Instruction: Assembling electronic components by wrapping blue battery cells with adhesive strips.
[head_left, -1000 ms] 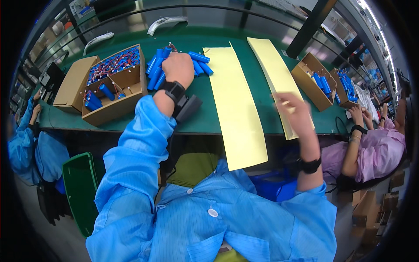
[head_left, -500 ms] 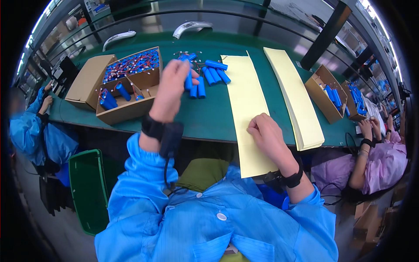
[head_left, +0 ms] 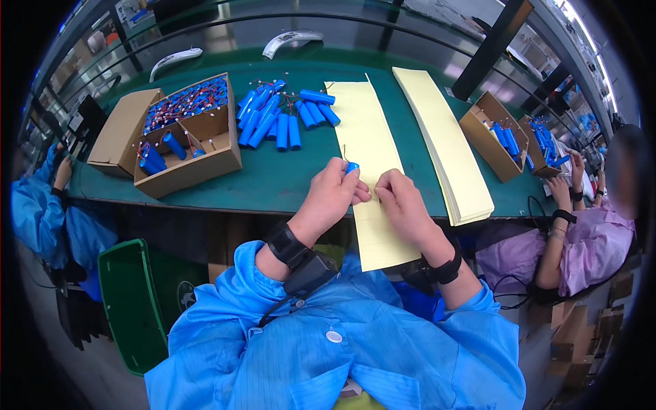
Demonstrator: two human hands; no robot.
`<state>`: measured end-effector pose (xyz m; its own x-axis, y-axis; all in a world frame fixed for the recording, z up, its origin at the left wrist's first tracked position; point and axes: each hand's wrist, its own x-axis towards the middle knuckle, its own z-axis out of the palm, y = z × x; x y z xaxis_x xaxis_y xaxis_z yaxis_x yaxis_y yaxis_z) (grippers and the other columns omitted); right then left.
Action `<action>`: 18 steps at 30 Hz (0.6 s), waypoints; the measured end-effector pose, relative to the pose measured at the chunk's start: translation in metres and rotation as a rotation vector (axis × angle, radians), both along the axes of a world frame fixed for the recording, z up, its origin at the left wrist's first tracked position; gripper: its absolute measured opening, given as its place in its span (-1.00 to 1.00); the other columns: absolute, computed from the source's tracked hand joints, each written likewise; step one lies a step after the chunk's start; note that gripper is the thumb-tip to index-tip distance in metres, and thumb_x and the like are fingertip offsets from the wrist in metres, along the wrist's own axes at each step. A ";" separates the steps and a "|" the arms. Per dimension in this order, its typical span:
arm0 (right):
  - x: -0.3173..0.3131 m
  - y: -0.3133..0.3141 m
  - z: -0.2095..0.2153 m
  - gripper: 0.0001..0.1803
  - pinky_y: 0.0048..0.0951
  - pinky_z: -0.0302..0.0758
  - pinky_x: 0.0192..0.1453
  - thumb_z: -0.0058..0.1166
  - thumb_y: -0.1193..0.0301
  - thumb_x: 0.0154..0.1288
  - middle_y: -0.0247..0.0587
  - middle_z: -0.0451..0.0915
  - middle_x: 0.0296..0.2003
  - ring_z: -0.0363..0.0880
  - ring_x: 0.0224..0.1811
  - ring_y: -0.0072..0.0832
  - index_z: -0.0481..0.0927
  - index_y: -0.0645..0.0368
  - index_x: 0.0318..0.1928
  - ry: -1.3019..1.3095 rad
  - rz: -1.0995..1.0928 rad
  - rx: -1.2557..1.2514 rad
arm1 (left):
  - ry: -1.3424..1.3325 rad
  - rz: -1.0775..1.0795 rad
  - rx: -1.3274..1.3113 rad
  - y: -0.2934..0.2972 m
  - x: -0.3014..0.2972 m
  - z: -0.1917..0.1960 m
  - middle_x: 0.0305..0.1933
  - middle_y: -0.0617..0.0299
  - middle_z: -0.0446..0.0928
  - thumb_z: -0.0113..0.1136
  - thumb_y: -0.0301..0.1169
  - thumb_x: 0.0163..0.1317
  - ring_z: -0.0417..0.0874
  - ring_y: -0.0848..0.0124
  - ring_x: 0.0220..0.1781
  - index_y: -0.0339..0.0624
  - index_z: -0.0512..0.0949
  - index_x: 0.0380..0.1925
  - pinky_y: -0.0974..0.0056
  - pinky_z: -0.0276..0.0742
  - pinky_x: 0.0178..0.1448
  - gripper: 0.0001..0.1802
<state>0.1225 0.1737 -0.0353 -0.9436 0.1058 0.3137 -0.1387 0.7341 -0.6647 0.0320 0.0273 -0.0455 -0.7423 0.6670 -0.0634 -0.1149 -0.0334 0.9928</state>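
My left hand is closed around a blue cylindrical battery. Only its end and a thin wire show above the fingers. Close beside it, my right hand is pinched over a long pale yellow sheet; whatever its fingertips hold, if anything, is hidden. The sheet lies lengthwise away from me and overhangs the table's front edge. Just left of its far half lies a loose group of blue batteries with thin wires and small connectors.
A cardboard box with packed wired batteries stands on the green table at left. A yellow sheet stack lies right of centre, beyond it another battery box. People work at both sides. A green bin sits below left.
My left hand has come back from the battery group to the yellow sheet, bringing a battery beside my right hand. My right hand remains pinched over the sheet. The view has shifted slightly.
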 end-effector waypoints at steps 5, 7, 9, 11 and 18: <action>0.004 0.006 0.001 -0.89 -0.46 0.39 -0.18 -0.02 0.55 0.23 -0.23 0.41 -0.41 0.40 -0.34 -0.45 0.33 0.26 -0.28 -0.108 0.052 -0.358 | 0.050 0.007 -0.010 0.000 0.002 0.000 -0.33 0.04 0.56 -0.11 -0.35 0.38 0.65 0.41 -0.33 -0.36 0.33 -0.21 0.40 0.55 -0.30 -0.77; 0.004 0.008 0.001 -0.87 -0.52 0.40 -0.19 0.00 0.55 0.24 -0.28 0.40 -0.39 0.39 -0.33 -0.55 0.34 0.26 -0.24 -0.103 0.105 -0.455 | 0.070 0.019 -0.010 0.001 0.002 -0.002 -0.34 0.05 0.57 -0.09 -0.35 0.37 0.65 0.41 -0.33 -0.36 0.34 -0.22 0.40 0.55 -0.30 -0.77; 0.005 0.009 0.003 -0.82 -0.57 0.39 -0.12 0.03 0.57 0.22 -0.35 0.39 -0.34 0.39 -0.29 -0.64 0.34 0.24 -0.20 -0.104 0.166 -0.474 | 0.043 0.014 -0.045 0.000 -0.002 -0.003 -0.36 0.07 0.58 -0.06 -0.35 0.36 0.65 0.41 -0.33 -0.36 0.37 -0.22 0.41 0.54 -0.30 -0.76; 0.008 0.011 0.004 -0.81 -0.57 0.39 -0.11 0.04 0.58 0.21 -0.35 0.41 -0.34 0.40 -0.29 -0.64 0.35 0.22 -0.19 -0.063 0.157 -0.635 | 0.031 0.004 -0.052 0.001 -0.002 0.000 -0.36 0.07 0.58 -0.05 -0.35 0.35 0.65 0.41 -0.33 -0.36 0.37 -0.21 0.42 0.54 -0.30 -0.77; 0.009 0.029 0.007 -0.83 -0.57 0.42 -0.17 0.04 0.58 0.21 -0.37 0.49 -0.40 0.47 -0.36 -0.58 0.40 0.18 -0.19 0.025 0.006 -1.301 | -0.113 -0.055 -0.019 -0.005 -0.004 0.008 -0.29 0.07 0.58 -0.10 -0.25 0.38 0.64 0.40 -0.25 -0.31 0.41 -0.22 0.42 0.53 -0.24 -0.71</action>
<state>0.1316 0.2024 -0.0287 -0.9405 0.3397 0.0019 -0.1620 -0.4435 -0.8815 0.0283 0.0227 -0.0377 -0.6917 0.7048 -0.1577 -0.2275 -0.0053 0.9738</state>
